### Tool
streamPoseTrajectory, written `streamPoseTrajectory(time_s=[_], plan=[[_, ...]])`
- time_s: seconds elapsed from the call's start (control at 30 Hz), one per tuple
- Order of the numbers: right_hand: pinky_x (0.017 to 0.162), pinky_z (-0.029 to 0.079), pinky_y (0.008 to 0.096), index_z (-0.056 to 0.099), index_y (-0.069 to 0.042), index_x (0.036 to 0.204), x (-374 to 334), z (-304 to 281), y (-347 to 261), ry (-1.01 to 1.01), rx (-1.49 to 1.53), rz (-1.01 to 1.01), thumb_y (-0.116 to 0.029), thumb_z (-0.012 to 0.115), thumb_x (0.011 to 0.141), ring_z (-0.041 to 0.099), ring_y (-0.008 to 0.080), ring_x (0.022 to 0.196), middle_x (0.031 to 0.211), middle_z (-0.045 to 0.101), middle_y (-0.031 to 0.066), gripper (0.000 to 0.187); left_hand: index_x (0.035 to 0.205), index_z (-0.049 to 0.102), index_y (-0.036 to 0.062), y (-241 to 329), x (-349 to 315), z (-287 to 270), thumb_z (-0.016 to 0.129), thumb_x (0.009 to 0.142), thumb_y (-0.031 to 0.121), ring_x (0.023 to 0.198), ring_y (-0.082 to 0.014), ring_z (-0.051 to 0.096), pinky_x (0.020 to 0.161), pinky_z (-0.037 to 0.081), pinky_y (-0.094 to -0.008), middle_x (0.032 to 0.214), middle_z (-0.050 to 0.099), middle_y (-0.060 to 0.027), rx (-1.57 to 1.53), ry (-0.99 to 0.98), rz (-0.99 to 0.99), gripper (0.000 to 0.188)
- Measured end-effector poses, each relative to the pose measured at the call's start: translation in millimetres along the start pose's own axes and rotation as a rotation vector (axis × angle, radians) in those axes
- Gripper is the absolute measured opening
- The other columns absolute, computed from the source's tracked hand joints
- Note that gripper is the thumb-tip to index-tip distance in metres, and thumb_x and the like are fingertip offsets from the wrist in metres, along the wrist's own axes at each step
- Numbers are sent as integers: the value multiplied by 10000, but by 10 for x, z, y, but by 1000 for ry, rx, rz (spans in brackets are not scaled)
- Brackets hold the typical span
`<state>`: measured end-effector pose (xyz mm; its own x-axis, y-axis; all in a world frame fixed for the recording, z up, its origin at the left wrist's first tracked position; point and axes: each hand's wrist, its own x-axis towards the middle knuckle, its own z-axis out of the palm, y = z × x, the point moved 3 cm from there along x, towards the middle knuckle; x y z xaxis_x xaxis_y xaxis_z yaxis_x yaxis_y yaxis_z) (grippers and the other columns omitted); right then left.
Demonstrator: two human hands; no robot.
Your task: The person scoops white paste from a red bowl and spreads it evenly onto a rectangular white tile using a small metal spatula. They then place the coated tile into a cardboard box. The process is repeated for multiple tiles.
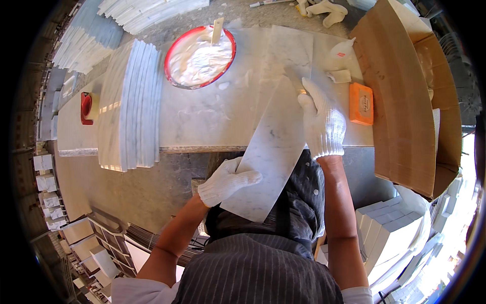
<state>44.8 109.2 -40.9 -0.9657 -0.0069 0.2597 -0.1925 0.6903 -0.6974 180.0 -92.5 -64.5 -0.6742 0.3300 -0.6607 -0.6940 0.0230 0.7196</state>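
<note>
A long white marble tile (pixel 276 147) with grey veining slants from the worktable toward my lap. My left hand (pixel 229 181), in a white knit glove, grips its near left edge with the thumb on top. My right hand (pixel 322 121), gloved the same way, is closed around a putty knife (pixel 294 80); its thin blade points up and left over the tile's far end, and most of the handle is hidden in the glove. Beyond lies another pale marble tile (pixel 291 45). A red-rimmed bowl (pixel 166 63) of white paste, with a flat stick (pixel 217 30) standing in it, sits at the far left.
Stacked marble tiles (pixel 136 106) stand on the left, beside a red tape roll (pixel 88 107). On the right are an orange hand pad box (pixel 361 104), a white bottle (pixel 342 50) and a large cardboard box (pixel 395 101). Gloves (pixel 326 10) lie at the back.
</note>
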Motion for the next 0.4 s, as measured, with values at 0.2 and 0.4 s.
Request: streamPoseTrajectory(time_s=[0.2,0.4], plan=[[826,515,437,680,-156,1216,66,85,-48,-67,-218,-38,-217,632,904,642,358,943,1020,683,159,321,1321,564,-6,-36,39,17,700,909,179,1013,-95,592,921,482,-290,1118,672,-39,-79,82,71,471],[847,512,432,674,-177,1245,70,128,-94,-128,-214,-22,-236,650,898,641,361,974,1047,682,174,353,1372,523,13,-117,87,-48,716,903,219,1048,-110,594,947,476,-299,1172,663,-51,-21,33,13,548]])
